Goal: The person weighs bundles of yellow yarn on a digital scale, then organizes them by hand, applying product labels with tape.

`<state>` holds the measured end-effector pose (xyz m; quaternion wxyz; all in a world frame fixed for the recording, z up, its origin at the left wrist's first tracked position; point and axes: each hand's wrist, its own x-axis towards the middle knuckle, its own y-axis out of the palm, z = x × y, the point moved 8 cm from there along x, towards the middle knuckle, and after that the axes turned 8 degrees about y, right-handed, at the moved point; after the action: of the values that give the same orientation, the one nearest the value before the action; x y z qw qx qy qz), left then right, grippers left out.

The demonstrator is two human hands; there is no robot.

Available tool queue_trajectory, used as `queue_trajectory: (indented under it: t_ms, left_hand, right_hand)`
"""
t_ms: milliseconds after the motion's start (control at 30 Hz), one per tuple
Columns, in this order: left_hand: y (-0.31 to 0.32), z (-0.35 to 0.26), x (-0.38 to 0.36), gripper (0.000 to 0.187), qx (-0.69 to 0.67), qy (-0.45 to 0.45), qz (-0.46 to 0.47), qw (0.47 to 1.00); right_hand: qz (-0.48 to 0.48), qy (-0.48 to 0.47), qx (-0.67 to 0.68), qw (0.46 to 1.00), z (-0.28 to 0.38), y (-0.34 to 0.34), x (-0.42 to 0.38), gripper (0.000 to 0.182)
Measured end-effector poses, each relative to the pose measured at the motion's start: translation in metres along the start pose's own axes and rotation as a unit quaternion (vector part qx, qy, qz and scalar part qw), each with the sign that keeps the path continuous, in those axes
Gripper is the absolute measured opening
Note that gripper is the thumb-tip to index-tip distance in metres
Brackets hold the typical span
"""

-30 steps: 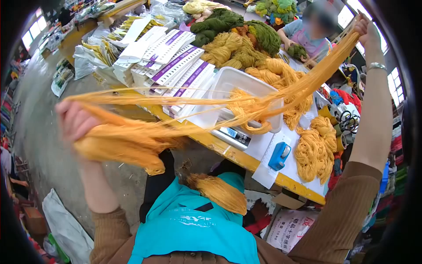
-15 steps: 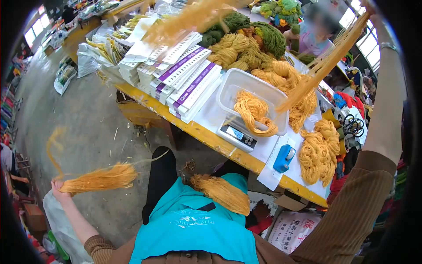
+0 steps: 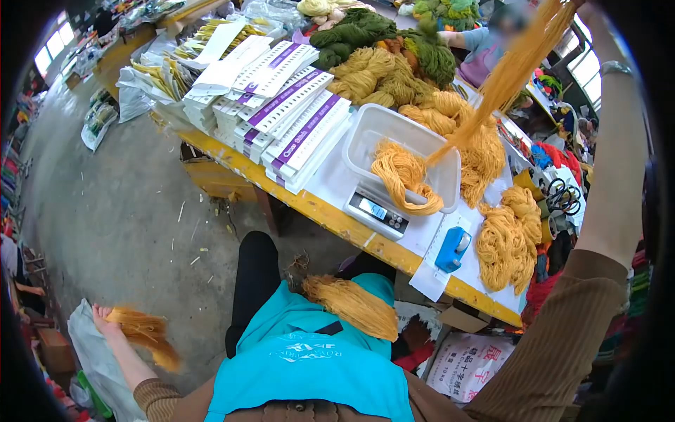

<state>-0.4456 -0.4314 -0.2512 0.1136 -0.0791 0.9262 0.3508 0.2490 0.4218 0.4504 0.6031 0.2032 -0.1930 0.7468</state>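
Observation:
Low at the left, my left hand is closed around the end of a bundle of orange thread, whose loose end droops to the right. My right hand is raised at the upper right corner, partly cut off by the frame edge. It grips a long hank of orange thread that slants down to a clear plastic tub. Inside the tub lies a coil of orange thread, spilling over the front rim. Beneath it sits a digital scale. Another thread bundle rests across my apron.
Stacks of white cards with purple bands stand on the yellow-edged table. Olive and golden skeins are piled behind. A blue tape dispenser, more orange skeins and scissors lie at the right. A person is across the table.
The bundle in my left hand has swung from stretched out sideways to drooping, and that hand is slightly lower. The blurred thread across the top is gone. My right hand stays high with its hank.

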Motion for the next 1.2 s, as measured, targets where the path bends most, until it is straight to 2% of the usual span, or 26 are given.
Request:
queue_trajectory:
  t_ms: [100,167,200,267,300,333,367,400,433,467,533,567,667,767,833,933,1000,1067,1133,1167,1200]
  left_hand:
    - [-0.002,0.003,-0.004,0.019,0.031,0.012,-0.006,0.999]
    - [-0.001,0.016,-0.008,0.019,0.020,-0.010,-0.017,1.000]
    - [0.000,0.026,-0.012,0.019,0.007,-0.032,-0.028,0.999]
    - [0.012,0.046,-0.025,0.020,0.000,-0.054,0.002,0.999]
    - [0.019,0.056,-0.030,0.021,-0.009,-0.077,0.033,0.996]
    - [0.026,0.068,-0.032,0.023,-0.025,-0.107,0.081,0.991]
    - [0.031,0.072,-0.036,0.023,-0.023,-0.108,0.082,0.990]
    - [0.054,0.088,-0.057,0.024,-0.063,-0.153,0.108,0.980]
    - [0.078,0.103,-0.079,0.025,-0.104,-0.197,0.134,0.966]
    - [0.094,0.111,-0.094,0.026,-0.096,-0.209,0.160,0.960]
    - [0.133,0.127,-0.126,0.026,-0.113,-0.246,0.184,0.945]
    - [0.153,0.136,-0.143,0.026,-0.133,-0.281,0.207,0.927]
    - [0.184,0.153,-0.166,0.027,-0.111,-0.291,0.215,0.926]
    - [0.203,0.167,-0.182,0.028,-0.094,-0.312,0.233,0.916]
    - [0.215,0.171,-0.196,0.028,-0.086,-0.313,0.233,0.917]
    - [0.222,0.173,-0.204,0.028,-0.076,-0.313,0.239,0.916]
    - [0.223,0.174,-0.208,0.028,-0.073,-0.312,0.246,0.915]
    - [0.226,0.174,-0.216,0.028,-0.087,-0.329,0.257,0.905]
    - [0.225,0.173,-0.219,0.028,-0.085,-0.325,0.255,0.907]
    - [0.224,0.171,-0.221,0.028,-0.084,-0.321,0.255,0.908]
    - [0.224,0.171,-0.224,0.028,-0.083,-0.321,0.253,0.909]
  right_hand:
    - [0.003,-0.028,-0.037,0.999,-0.017,-0.002,-0.006,0.019]
    - [-0.015,0.009,-0.067,0.998,-0.043,0.005,-0.031,0.020]
    - [-0.015,0.023,0.019,0.999,-0.074,0.011,-0.034,0.020]
    - [-0.047,0.029,-0.167,0.984,-0.118,-0.005,-0.048,0.008]
    - [-0.010,0.028,-0.302,0.953,-0.135,0.016,-0.076,0.016]
    - [0.048,0.053,-0.336,0.939,-0.169,0.022,-0.098,0.018]
    - [0.109,0.074,-0.370,0.920,-0.202,0.028,-0.121,0.020]
    - [0.169,0.091,-0.401,0.896,-0.236,0.033,-0.145,0.022]
    - [0.286,0.020,-0.456,0.842,-0.275,0.037,-0.171,0.019]
    - [0.304,0.018,-0.555,0.774,-0.294,0.037,-0.201,0.021]
    - [0.247,-0.024,-0.651,0.718,-0.303,0.043,-0.251,0.022]
    - [0.211,-0.017,-0.627,0.749,-0.298,0.045,-0.269,0.021]
    - [0.146,-0.036,-0.560,0.815,-0.280,0.053,-0.313,0.019]
    - [0.166,-0.109,-0.517,0.833,-0.266,0.062,-0.351,0.012]
    - [0.181,-0.092,-0.501,0.841,-0.262,0.060,-0.363,0.019]
    - [0.148,-0.114,-0.509,0.841,-0.240,0.056,-0.366,0.029]
    - [0.127,-0.071,-0.493,0.858,-0.239,0.042,-0.362,0.036]
    - [0.130,-0.075,-0.489,0.859,-0.235,0.038,-0.363,0.040]
    - [0.141,-0.086,-0.477,0.863,-0.233,0.039,-0.367,0.056]
    - [0.143,-0.084,-0.477,0.863,-0.234,0.041,-0.370,0.056]
    - [0.149,-0.093,-0.493,0.852,-0.235,0.046,-0.374,0.066]
